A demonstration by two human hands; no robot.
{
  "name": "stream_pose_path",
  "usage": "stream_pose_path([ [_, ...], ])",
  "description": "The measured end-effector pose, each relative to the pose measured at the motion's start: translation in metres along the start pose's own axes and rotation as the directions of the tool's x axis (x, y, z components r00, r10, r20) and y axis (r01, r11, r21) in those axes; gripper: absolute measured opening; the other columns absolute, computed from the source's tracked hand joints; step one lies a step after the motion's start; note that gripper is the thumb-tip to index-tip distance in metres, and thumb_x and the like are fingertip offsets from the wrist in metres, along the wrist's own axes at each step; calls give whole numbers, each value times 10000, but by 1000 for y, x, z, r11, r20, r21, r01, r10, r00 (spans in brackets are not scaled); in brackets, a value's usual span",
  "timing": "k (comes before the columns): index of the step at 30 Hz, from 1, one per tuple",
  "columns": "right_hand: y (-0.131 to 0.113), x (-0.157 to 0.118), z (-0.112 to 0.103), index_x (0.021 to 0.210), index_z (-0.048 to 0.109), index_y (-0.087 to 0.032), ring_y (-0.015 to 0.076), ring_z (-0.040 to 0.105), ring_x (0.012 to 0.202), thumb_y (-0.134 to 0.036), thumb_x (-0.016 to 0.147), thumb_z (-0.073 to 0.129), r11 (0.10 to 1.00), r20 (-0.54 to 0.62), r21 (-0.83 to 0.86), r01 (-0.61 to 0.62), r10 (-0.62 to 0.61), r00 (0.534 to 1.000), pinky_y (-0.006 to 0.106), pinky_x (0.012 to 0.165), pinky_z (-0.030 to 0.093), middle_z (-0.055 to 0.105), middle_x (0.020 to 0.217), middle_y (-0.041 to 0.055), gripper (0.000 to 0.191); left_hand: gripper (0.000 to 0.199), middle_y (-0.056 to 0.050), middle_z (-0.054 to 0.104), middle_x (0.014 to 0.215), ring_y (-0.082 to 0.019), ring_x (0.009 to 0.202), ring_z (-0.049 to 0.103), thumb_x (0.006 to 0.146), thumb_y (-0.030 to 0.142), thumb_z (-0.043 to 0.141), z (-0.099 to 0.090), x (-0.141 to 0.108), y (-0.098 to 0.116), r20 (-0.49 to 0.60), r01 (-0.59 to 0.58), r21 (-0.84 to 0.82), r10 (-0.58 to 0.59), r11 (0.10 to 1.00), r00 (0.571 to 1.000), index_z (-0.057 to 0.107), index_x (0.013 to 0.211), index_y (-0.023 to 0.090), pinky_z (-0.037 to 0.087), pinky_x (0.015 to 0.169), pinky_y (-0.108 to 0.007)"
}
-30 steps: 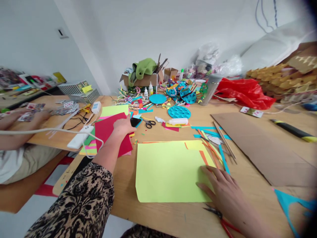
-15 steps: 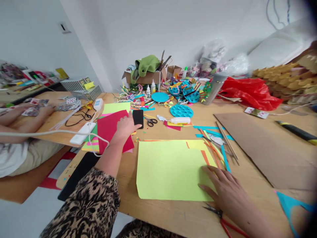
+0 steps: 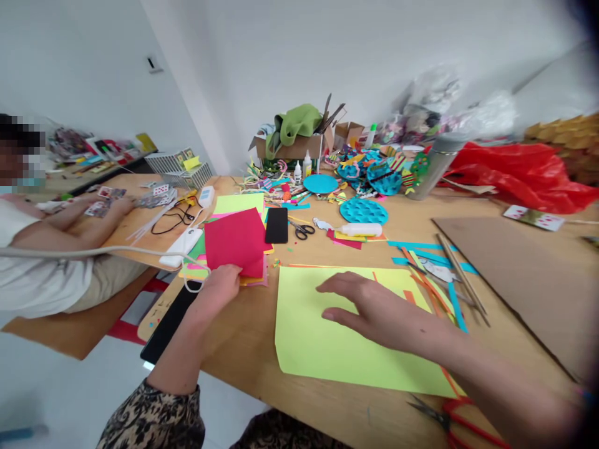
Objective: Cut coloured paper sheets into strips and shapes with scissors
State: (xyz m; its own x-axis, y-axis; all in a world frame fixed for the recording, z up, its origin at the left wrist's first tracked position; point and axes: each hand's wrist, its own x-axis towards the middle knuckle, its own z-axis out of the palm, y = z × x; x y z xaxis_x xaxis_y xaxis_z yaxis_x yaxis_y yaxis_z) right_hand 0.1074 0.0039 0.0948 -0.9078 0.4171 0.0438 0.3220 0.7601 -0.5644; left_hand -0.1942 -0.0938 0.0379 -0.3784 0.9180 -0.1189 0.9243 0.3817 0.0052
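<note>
My left hand (image 3: 223,285) has its fingers closed on the near edge of the red paper (image 3: 236,242), which lies on a stack of coloured sheets. Over the yellow-green paper (image 3: 322,337) hovers my right hand (image 3: 358,305), fingers apart and nothing in them. Orange strips (image 3: 430,287) lie at that sheet's right side. Red-handled scissors (image 3: 444,419) rest at the near edge, partly under my right forearm.
Black phone (image 3: 276,226), small scissors (image 3: 302,230) and glue bottle (image 3: 359,230) lie beyond the sheets. Brown cardboard (image 3: 510,280) is at right. A white cable (image 3: 107,252) crosses the left. A person sits at left, hands on cards (image 3: 105,199).
My left hand has drawn back from the top of the red paper to its near edge. My right hand has lifted and moved left over the yellow-green paper. The view has shifted left.
</note>
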Motion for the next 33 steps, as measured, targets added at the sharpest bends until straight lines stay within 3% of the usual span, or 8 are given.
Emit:
stream_pose_path([
  [5, -3, 60, 11, 900, 686, -143, 205, 661, 788, -407, 824, 584, 921, 110, 374, -113, 77, 991, 328, 722, 520, 711, 884, 84, 293, 339, -88, 702, 977, -232, 918, 636, 863, 247, 384, -25, 0, -20, -83, 114, -82, -121, 990, 989, 676, 1029, 199, 454, 769, -304],
  [9, 2, 101, 33, 779, 627, -113, 172, 670, 671, -546, 810, 553, 567, 243, 758, -322, 213, 946, 310, 684, 546, 700, 750, 107, 441, 414, -121, 685, 1001, -275, 931, 620, 900, 291, 297, -36, -11, -9, -248, 205, -135, -233, 970, 940, 630, 1117, 176, 456, 800, -376],
  [12, 0, 122, 46, 836, 592, -118, 192, 682, 646, -711, 798, 367, 388, 310, 840, -378, 228, 923, 355, 658, 569, 702, 753, 137, 636, 388, -137, 645, 1096, -268, 1031, 568, 883, 232, 333, -28, -26, 20, -487, -3, -235, -116, 972, 866, 606, 1146, 152, 412, 922, -395],
  [14, 0, 129, 51, 878, 589, -132, 207, 686, 664, -712, 785, 399, 315, 293, 871, -377, 283, 913, 371, 644, 576, 709, 773, 128, 617, 384, -104, 634, 1137, -249, 1054, 556, 858, 181, 368, -18, -37, 44, -474, -108, -221, -10, 969, 881, 599, 1164, 200, 396, 956, -387],
  [19, 19, 115, 48, 880, 603, -165, 201, 680, 776, -307, 777, 647, 401, 113, 845, -353, 510, 853, 300, 689, 563, 716, 885, 84, 181, 369, -68, 581, 1243, -240, 1189, 480, 859, 230, 446, 0, -52, 75, -455, -435, -317, 267, 843, 849, 581, 1201, 257, 314, 1048, -383],
  [23, 50, 81, 28, 842, 600, -171, 237, 673, 796, -218, 753, 649, 472, 30, 773, -424, 640, 768, 302, 639, 549, 716, 832, 76, 112, 450, -113, 550, 1273, -219, 1202, 466, 882, 353, 418, -1, -30, 50, -444, -213, -375, 27, 902, 895, 499, 1283, 167, 336, 1028, -330],
  [26, 66, 54, 17, 840, 591, -187, 244, 675, 792, -246, 766, 640, 487, -4, 741, -462, 692, 722, 306, 625, 552, 717, 850, 83, 107, 543, -205, 481, 1323, -318, 1245, 405, 834, 354, 489, -2, -1, 24, -240, 102, -322, -186, 941, 953, 462, 1298, 73, 302, 1030, -429],
  [33, 83, 14, 26, 823, 593, -181, 246, 693, 712, -295, 758, 653, 320, 96, 848, -422, 691, 716, 361, 651, 585, 726, 837, 98, 144, 621, -158, 657, 950, -340, 1072, 543, 683, 223, 612, 8, 40, -7, -154, 272, -650, -473, 709, 868, 479, 1275, 95, 366, 940, -481],
])
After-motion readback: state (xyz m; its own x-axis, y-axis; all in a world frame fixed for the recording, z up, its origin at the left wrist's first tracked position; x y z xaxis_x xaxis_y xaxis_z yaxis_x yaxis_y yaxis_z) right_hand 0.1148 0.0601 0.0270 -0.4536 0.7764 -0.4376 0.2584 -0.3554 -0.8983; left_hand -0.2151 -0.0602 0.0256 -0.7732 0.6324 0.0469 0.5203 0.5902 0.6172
